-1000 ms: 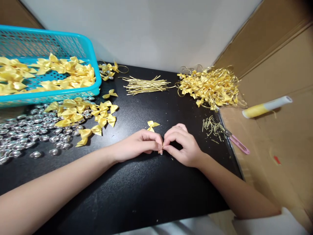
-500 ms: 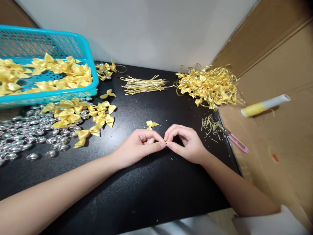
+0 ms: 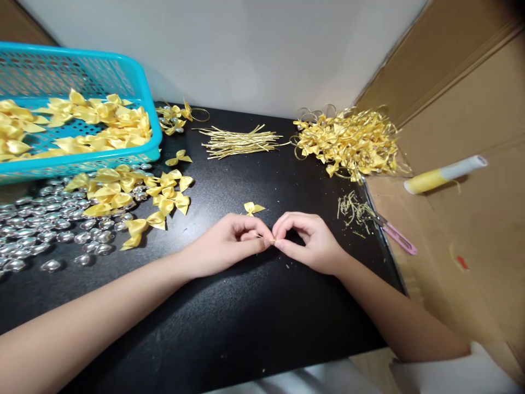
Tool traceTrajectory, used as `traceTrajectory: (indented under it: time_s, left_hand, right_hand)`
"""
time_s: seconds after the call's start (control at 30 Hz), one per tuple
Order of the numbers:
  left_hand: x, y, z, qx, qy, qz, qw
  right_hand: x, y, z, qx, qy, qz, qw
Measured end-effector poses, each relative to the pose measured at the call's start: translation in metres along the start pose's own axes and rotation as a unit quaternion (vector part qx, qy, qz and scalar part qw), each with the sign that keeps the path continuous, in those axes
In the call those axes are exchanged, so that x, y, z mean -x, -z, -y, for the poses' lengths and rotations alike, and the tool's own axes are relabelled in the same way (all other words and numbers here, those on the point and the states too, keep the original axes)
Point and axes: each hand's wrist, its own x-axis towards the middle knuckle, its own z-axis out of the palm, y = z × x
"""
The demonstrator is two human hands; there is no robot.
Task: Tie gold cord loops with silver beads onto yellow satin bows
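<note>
Left hand [image 3: 235,243]: above the middle of the desk [image 3: 229,328]; fingers closed, thumb and index pinching a short gold strand [image 3: 273,241].
Right hand [image 3: 309,241]: directly opposite, fingertips meeting those of the left hand; thumb and index pinch the same strand.
Gold strand: located between the 2 pinches, mostly covered by the fingertips; a thin end shows beside the curled left fingers.
Single bow [image 3: 253,208]: yellow, on the desk just beyond the left hand, partly hidden by it.
Tie bundle [image 3: 241,142]: straight gold lengths, laid roughly parallel to the far edge of the desk.
Looped-bow pile [image 3: 350,142]: yellow bows with gold loops, heaped at the far right corner.
Offcuts [image 3: 353,210]: thin clippings near the right edge, nearer than the pile.
Pink-handled tool [image 3: 400,238]: lies across the right edge, its handle projecting outward.
Blue basket [image 3: 102,156]: perforated, towards the far left, containing yellow bows.
Loose bows [image 3: 164,191]: clustered in front of the basket, some overlapping the beads.
Silver beads [image 3: 61,219]: spread over the left part of the desk.
Small cluster [image 3: 172,117]: bows, beads and 1 visible loop, at the far edge beside the basket.
</note>
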Motion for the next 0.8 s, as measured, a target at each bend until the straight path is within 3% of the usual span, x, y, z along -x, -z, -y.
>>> traceTrajectory:
  time_s: [0.43,0.63,0.8]
  left_hand:
    - [0.004,-0.009,0.004,0.003,0.000,-0.056,0.998]
    - [0.005,-0.004,0.001,-0.006,-0.007,-0.028,1.000]
    - [0.006,-0.003,-0.004,-0.034,-0.014,-0.048,0.998]
  right_hand:
    - [0.000,0.000,0.002,-0.037,-0.019,-0.016,0.999]
    - [0.000,-0.001,-0.001,-0.096,-0.045,-0.035,0.994]
    - [0.001,0.001,0.000,-0.122,-0.090,-0.026,0.988]
